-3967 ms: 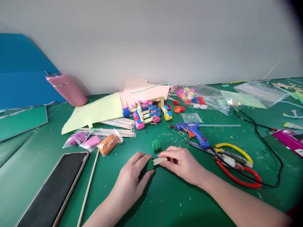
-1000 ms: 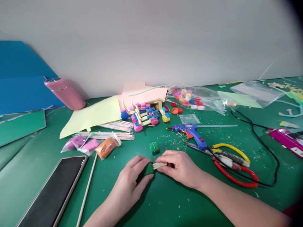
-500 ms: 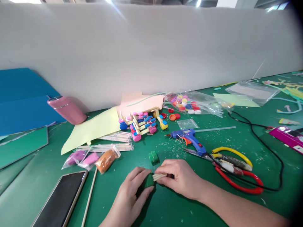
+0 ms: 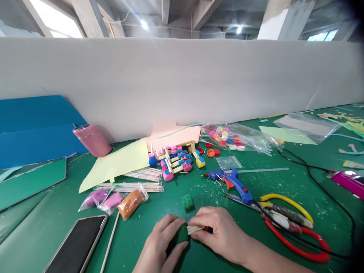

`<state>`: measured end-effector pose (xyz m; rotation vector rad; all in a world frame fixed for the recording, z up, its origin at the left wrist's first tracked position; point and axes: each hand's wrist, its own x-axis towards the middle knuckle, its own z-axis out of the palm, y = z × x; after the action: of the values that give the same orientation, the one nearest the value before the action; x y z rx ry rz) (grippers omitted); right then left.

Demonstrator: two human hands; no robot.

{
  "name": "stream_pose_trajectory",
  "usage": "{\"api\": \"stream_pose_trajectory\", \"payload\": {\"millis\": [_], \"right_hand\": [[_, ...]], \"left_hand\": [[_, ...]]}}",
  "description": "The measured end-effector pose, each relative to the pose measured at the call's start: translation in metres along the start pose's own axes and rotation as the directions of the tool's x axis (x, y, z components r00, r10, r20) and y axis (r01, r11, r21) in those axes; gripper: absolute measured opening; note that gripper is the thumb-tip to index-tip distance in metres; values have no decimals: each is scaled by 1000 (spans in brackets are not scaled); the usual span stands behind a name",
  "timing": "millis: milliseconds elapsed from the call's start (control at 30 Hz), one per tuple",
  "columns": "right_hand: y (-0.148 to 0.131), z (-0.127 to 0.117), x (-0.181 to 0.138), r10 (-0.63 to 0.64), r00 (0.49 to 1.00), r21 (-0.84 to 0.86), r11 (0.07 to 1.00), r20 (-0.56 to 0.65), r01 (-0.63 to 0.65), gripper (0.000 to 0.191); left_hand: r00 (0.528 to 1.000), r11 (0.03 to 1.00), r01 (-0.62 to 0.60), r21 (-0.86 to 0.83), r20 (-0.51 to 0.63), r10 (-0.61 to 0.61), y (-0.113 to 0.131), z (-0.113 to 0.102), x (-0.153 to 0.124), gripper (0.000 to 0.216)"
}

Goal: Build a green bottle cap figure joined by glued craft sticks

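Low in the middle of the head view, my left hand grips a small dark green piece between thumb and fingers; its exact kind is partly hidden. Facing it, my right hand is closed around a short bundle of pale wooden sticks. The stick ends point left, close against the green piece; I cannot tell whether they touch. Just beyond both hands, a green bottle cap stands on the green table.
To the right are a blue glue gun, red-and-yellow-handled pliers and a black cable. Small stick-and-clay models and bagged caps sit behind. At left are a phone, a wooden rod and bagged clay.
My view has tilted up, so the table and hands appear lower and slightly to the right. Both hands keep their hold in nearly the same pose.
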<state>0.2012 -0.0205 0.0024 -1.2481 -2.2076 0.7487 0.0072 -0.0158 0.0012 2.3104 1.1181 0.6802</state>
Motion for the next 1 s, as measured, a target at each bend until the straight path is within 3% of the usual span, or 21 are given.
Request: {"api": "stream_pose_trajectory", "payload": {"millis": [267,500,700,867,1000], "right_hand": [[-1,0,1,-1,1000,14,1000,-3,1,11],[0,1,2,8,1000,2,1000,7,-8,12],[1,1,3,23,1000,29,999,14,-23,8],[4,0,2,80,997,110,991,2,-80,16],[6,2,2,53,999,125,991,3,-53,10]], "left_hand": [[1000,1000,-4,25,-5,4,-3,0,-1,25],[996,998,-43,39,-82,46,-6,2,-2,28],[994,998,-39,-51,-99,33,-11,8,-3,27],[988,991,-43,-124,-152,24,-12,9,-3,27],[994,992,-42,-121,-107,30,-14,9,-2,27]]}}
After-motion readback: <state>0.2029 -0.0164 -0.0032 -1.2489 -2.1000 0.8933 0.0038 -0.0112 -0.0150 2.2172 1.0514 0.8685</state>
